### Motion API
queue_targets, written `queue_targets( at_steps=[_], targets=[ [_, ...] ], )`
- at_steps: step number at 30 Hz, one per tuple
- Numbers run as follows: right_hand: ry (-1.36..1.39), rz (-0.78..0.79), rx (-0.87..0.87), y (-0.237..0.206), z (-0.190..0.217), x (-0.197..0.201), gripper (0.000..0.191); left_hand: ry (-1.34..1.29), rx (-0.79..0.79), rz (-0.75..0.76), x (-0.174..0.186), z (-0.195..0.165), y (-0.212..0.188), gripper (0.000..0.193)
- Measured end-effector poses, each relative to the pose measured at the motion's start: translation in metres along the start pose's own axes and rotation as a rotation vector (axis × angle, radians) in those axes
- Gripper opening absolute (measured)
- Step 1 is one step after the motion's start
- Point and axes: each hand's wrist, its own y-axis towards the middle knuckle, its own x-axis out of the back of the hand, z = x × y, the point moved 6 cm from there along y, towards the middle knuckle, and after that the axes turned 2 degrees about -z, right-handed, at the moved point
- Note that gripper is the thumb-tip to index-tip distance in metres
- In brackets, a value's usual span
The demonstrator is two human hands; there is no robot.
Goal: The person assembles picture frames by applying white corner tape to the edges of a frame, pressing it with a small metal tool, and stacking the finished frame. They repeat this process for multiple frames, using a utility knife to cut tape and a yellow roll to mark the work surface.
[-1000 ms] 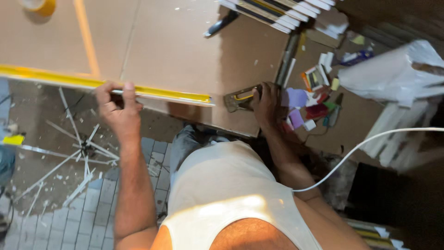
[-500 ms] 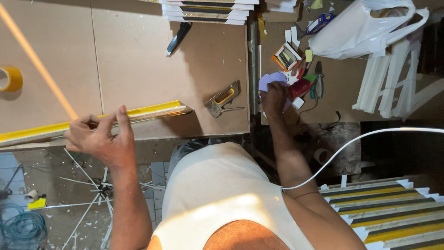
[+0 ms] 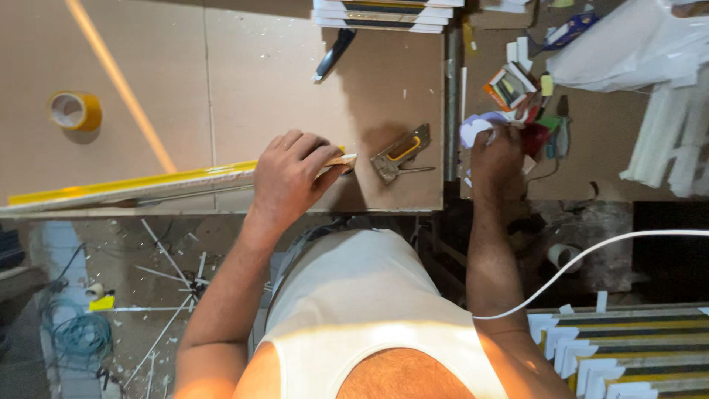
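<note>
Slid along, left hand (image 3: 292, 177) fingers clasp the long yellow-edged strip's (image 3: 140, 185) end.

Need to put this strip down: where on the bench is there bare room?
Bare board lies between the tape roll and the black knife, above the yellow strip under the left hand. It is crowded around the right hand and stapler.
</note>
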Motion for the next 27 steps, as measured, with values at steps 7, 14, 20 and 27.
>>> queue_targets(
  at_steps=[7, 14, 20, 27],
  targets=[
    [1.496, 0.216, -0.522, -0.026, 0.091, 0.001, 0.013, 0.016, 0.038, 0.009, -0.004, 0.019, 0.014, 0.027],
    [1.486, 0.321, -0.370, -0.058, 0.164, -0.037, 0.020, -0.133, 0.044, 0.016, -0.001, 0.019, 0.014, 0.049],
    [1.418, 0.335, -0.305, -0.068, 0.170, -0.055, 0.021, -0.140, 0.012, -0.011, 0.001, 0.014, 0.013, 0.041],
    [1.387, 0.299, -0.330, -0.067, 0.178, -0.043, 0.023, -0.214, 0.227, 0.105, -0.005, 0.019, 0.010, 0.023]
  ],
)
